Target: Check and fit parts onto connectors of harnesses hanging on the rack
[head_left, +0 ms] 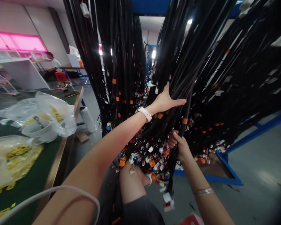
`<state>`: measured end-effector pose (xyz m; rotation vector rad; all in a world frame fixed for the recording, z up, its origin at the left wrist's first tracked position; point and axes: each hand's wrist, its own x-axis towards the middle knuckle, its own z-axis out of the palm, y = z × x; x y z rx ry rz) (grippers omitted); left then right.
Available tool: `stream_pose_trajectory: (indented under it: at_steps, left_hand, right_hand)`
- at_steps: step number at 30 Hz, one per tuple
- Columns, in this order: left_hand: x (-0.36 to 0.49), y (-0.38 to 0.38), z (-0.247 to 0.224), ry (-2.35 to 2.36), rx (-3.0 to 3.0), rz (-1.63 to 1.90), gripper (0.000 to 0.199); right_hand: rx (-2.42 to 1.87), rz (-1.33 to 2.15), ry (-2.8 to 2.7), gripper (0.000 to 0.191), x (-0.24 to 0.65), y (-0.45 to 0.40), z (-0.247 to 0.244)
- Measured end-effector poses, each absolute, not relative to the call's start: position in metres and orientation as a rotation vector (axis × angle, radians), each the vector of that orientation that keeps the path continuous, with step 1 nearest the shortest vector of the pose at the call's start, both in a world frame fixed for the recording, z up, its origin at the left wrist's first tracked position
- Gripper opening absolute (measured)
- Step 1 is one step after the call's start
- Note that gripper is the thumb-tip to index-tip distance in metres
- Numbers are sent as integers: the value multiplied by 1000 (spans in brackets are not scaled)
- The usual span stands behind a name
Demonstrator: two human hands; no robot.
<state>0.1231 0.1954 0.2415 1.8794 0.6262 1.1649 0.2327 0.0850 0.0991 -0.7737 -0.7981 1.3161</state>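
Dense bundles of black wire harnesses (121, 56) hang in front of me from above. My left hand (170, 99), with a white-strapped watch at its wrist, reaches into them with thumb and fingers spread apart against the cables. Lower and to the right, my right hand (179, 144) is wrapped round one black wire harness (183, 126) marked with an orange band. Its lower end dangles below that hand, with white connectors (168, 200) at the tip. Many white and orange connectors (152, 162) cluster at the lower ends of the other harnesses.
At left stands a green-topped table (30, 178) with clear plastic bags (57, 115), a white mug (43, 131) and yellow pieces. A blue metal frame (234, 179) stands at right. A white roll (87, 120) is beside the table. Further back, a person (53, 64) sits near a red stool (61, 76).
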Motion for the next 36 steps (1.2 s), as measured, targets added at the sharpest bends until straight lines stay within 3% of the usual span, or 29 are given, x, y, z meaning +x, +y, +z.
stream_pose_trajectory:
  at_steps: [6, 10, 14, 18, 21, 29, 36]
  left_hand:
    - [102, 195, 224, 731, 2126, 1269, 77]
    - [67, 156, 185, 888, 2308, 1468, 42]
    - [36, 116, 134, 669, 2514, 788, 17]
    - [29, 104, 87, 727, 2512, 269, 12]
    - [34, 102, 56, 596, 2311, 51, 28]
    - [38, 87, 23, 451, 1275, 162, 36]
    - [4, 82, 50, 530, 1132, 180, 21]
  right_hand:
    - [-708, 1344, -764, 42, 214, 115, 88]
    - [-693, 1328, -717, 43, 214, 130, 85]
    - [-691, 1302, -683, 41, 212, 128, 86]
    - [-711, 1326, -688, 39, 211, 114, 90]
    - [-726, 1309, -709, 37, 213, 103, 93]
    - [-660, 1352, -559, 33, 211, 93, 96]
    - [-848, 1282, -574, 27, 202, 76, 99]
